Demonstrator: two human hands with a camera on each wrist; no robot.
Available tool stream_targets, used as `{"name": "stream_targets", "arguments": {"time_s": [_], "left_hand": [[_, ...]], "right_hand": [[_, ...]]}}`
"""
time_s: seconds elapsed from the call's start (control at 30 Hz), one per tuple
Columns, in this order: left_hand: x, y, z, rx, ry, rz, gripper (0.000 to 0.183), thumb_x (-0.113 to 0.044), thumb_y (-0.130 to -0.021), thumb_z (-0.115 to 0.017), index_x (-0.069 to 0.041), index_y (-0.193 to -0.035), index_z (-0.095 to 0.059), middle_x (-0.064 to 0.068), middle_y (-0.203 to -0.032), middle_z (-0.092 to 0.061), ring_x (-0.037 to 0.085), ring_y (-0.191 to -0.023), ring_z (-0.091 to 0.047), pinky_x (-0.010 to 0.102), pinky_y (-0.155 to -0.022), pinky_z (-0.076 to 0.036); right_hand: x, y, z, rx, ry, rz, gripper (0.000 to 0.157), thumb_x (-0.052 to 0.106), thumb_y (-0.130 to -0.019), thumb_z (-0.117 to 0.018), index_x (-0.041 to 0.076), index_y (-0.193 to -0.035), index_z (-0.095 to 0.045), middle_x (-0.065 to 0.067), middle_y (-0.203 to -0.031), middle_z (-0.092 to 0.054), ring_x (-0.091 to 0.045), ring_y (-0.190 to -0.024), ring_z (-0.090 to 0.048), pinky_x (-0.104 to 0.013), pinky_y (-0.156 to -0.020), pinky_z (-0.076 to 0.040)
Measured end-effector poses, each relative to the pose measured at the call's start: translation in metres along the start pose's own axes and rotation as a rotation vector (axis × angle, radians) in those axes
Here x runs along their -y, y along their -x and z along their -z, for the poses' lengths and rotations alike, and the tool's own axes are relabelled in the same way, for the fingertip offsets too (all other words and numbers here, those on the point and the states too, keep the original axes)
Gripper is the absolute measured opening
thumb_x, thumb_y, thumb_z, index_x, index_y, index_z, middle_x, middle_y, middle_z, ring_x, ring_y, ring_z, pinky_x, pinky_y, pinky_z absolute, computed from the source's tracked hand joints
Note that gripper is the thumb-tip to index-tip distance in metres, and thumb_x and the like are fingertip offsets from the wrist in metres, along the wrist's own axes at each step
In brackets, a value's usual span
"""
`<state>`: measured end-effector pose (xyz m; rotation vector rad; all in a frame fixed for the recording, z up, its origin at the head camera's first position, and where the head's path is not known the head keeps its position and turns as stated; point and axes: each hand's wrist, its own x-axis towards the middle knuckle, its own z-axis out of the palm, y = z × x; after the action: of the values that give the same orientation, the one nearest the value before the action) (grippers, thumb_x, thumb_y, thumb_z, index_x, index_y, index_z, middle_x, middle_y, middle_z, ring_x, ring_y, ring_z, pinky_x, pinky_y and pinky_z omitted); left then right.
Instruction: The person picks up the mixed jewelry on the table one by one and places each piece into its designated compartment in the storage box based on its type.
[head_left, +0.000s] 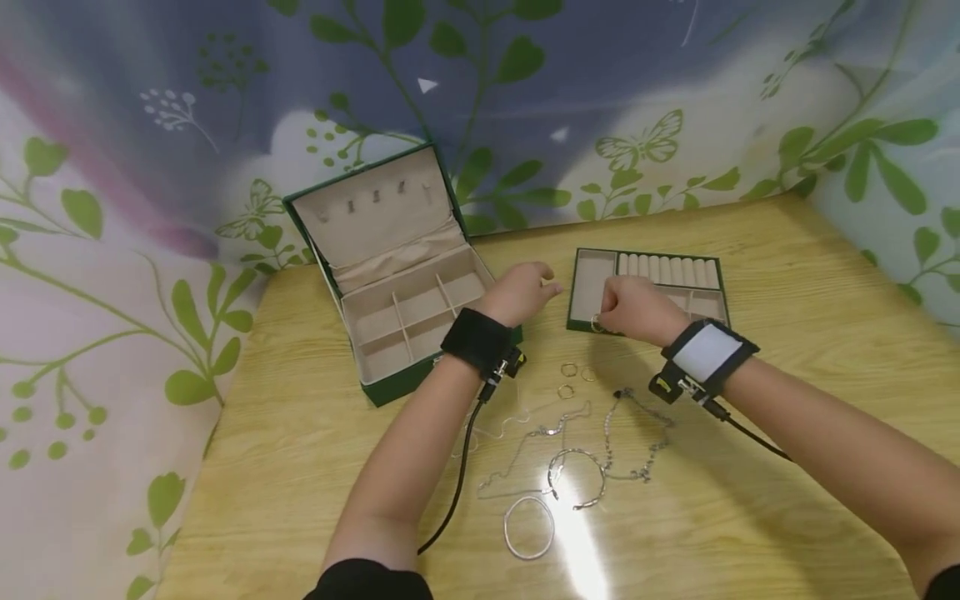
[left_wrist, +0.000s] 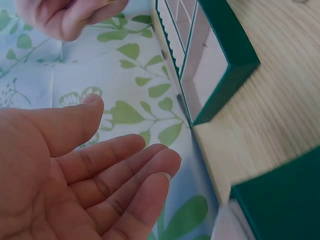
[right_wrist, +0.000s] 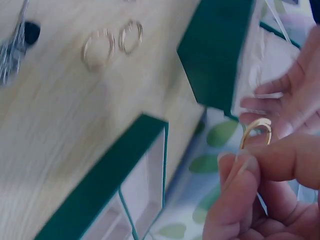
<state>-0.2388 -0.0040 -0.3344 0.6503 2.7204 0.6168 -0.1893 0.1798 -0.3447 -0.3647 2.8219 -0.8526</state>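
Note:
Between thumb and fingertips, my right hand (head_left: pixel 641 310) pinches a gold ring (right_wrist: pixel 265 123), held upright in the right wrist view. In the head view that hand is over the front of a green jewelry tray (head_left: pixel 596 279), which has a row of cream ring rolls and several compartments. My left hand (head_left: pixel 519 293) is relaxed with nothing in it, palm and loosely bent fingers showing in the left wrist view. It hovers by the right side of an open green jewelry box (head_left: pixel 397 379), covering part of its divided inside. Three more rings (head_left: pixel 562 369) lie on the table in front of the tray.
Nearer me on the table (head_left: pixel 285 483) lie a plain bangle (head_left: pixel 506 527), an open cuff bracelet (head_left: pixel 576 451), a beaded chain (head_left: pixel 607 433) and thin silver chains (head_left: pixel 551 432). The box's raised lid (head_left: pixel 382 225) leans toward a leaf-patterned wall cloth (head_left: pixel 510 192).

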Motion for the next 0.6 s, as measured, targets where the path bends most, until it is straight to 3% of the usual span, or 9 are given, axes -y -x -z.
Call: {"name": "stream_targets", "arguments": {"time_s": [0.37, 0.6], "left_hand": [[-0.016, -0.017, -0.012, -0.001, -0.005, 0.005, 0.045, -0.033, -0.1, -0.046, -0.005, -0.134, -0.05, 0.01, -0.133, -0.054, 0.023, -0.12, -0.052, 0.034, -0.098, -0.042], [-0.026, -0.027, -0.021, 0.047, 0.025, 0.057, 0.052, -0.033, -0.1, -0.046, 0.0, -0.14, -0.04, 0.014, -0.138, -0.049, 0.025, -0.123, -0.05, 0.035, -0.098, -0.042]], "right_hand": [[-0.017, 0.008, 0.02, -0.092, -0.07, -0.016, 0.011, 0.004, -0.087, -0.059, 0.002, -0.08, -0.051, -0.01, -0.076, -0.053, -0.018, -0.059, -0.045, -0.031, -0.055, -0.038], [-0.024, 0.008, 0.028, -0.111, -0.08, -0.053, 0.014, 0.011, -0.088, -0.062, 0.0, -0.083, -0.054, -0.011, -0.077, -0.057, -0.02, -0.065, -0.05, -0.031, -0.056, -0.04]]}}
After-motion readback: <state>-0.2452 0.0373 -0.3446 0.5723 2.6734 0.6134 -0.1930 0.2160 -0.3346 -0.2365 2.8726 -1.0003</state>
